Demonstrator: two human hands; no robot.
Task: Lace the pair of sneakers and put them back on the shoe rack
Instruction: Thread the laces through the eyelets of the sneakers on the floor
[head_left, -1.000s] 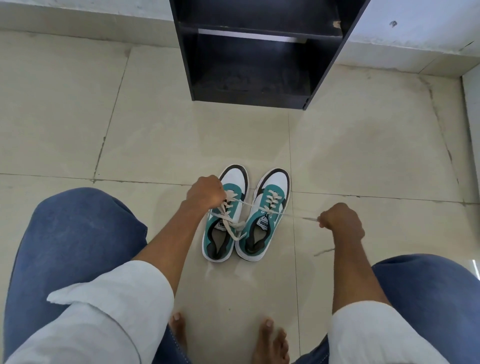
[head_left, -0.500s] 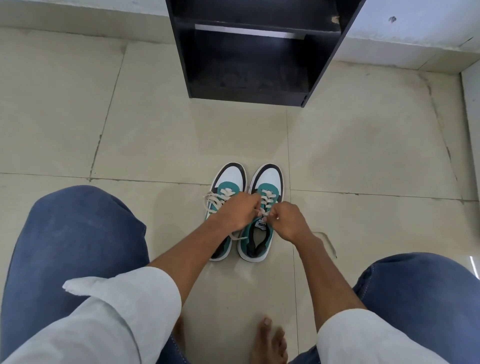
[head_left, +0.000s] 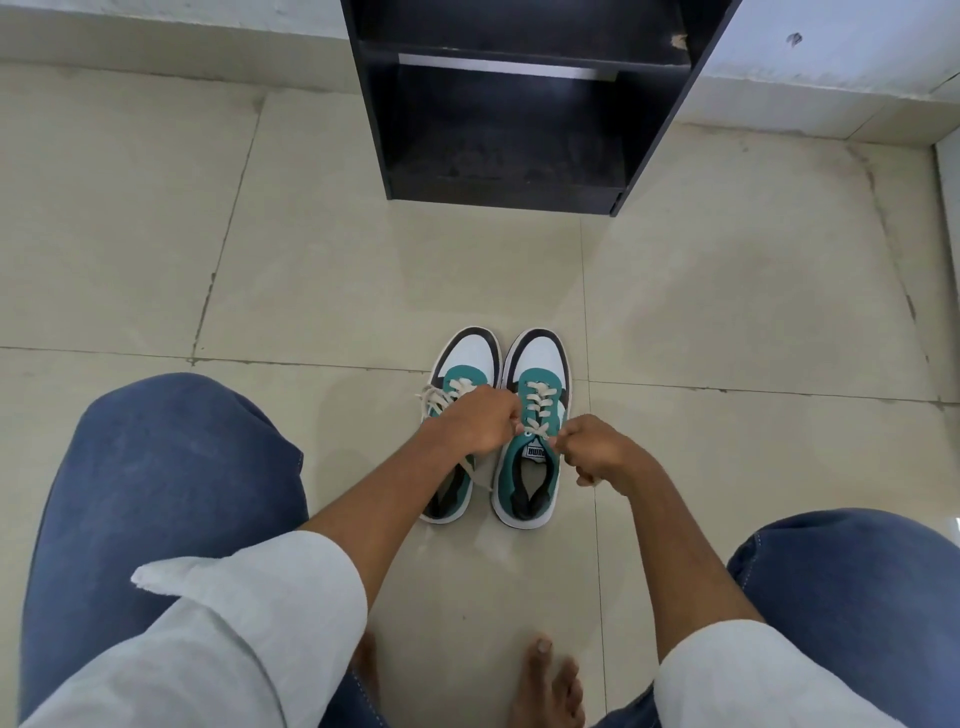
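Note:
Two teal, white and black sneakers stand side by side on the tiled floor, toes pointing away from me. My left hand (head_left: 480, 423) lies over the left sneaker (head_left: 470, 356), covering its tongue; that shoe's cream lace loops out at its left side. My right hand (head_left: 597, 449) is at the tongue of the right sneaker (head_left: 537, 358). Both hands pinch the ends of the right sneaker's cream lace (head_left: 540, 410) just above its label, fingers closed and nearly touching. The black shoe rack (head_left: 511, 98) stands beyond the shoes, its lower shelf bare.
My knees in blue jeans frame the shoes on both sides, and my bare feet (head_left: 545, 680) rest on the floor near me. A white wall with a skirting ledge (head_left: 810, 78) runs behind the rack. Beige floor tiles lie between shoes and rack.
My right hand came in from the far right, where it held the lace stretched out, to the right sneaker's tongue. My left hand shifted right over the left sneaker to meet it.

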